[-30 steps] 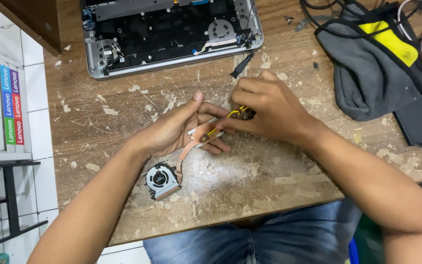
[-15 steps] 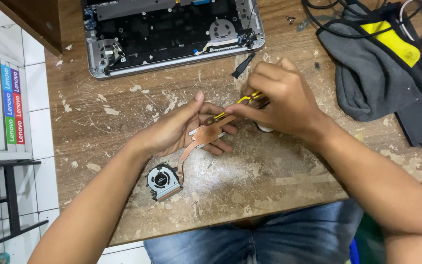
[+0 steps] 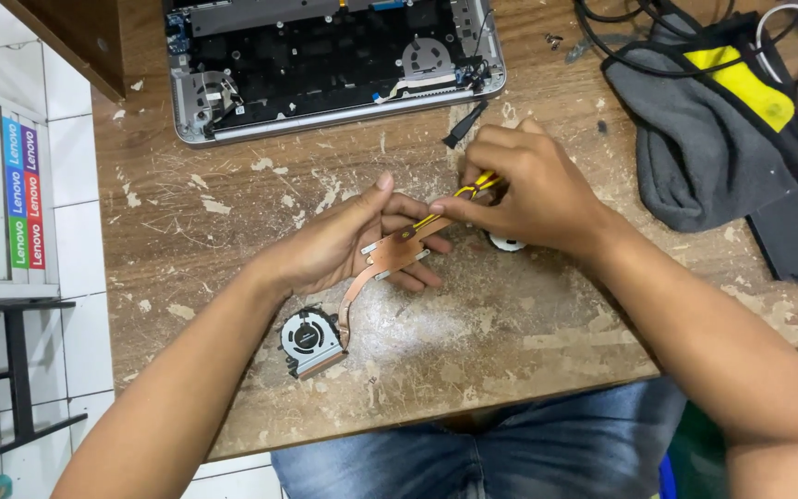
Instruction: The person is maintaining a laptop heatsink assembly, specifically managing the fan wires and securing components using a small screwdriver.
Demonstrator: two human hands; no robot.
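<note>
The left hand [image 3: 339, 242] cradles the copper plate end of a laptop cooling assembly [image 3: 390, 254] just above the worn wooden counter [image 3: 233, 203], its grip closed loosely under and around the plate, while the thin copper heat pipe curves down to the small grey fan [image 3: 308, 340], which rests on the counter near the front edge. The right hand [image 3: 533, 194] holds a slim yellow-handled tool [image 3: 459, 199] in a narrow, pinched grip, its tip meeting the plate by the left fingertips. The assembly looks light but delicate: the pipe would likely bend easily and the fan blades are fragile, so the stiff plate seems the safest place to hold. A small white round thing [image 3: 508, 243] peeks out under the right wrist. The opened laptop [image 3: 325, 65] lies at the far side, and a grey cloth pouch [image 3: 704, 139] sits to the right. Compared with half a second earlier, both hands and the fan sit in nearly the same place; the tool remains at the plate.
</note>
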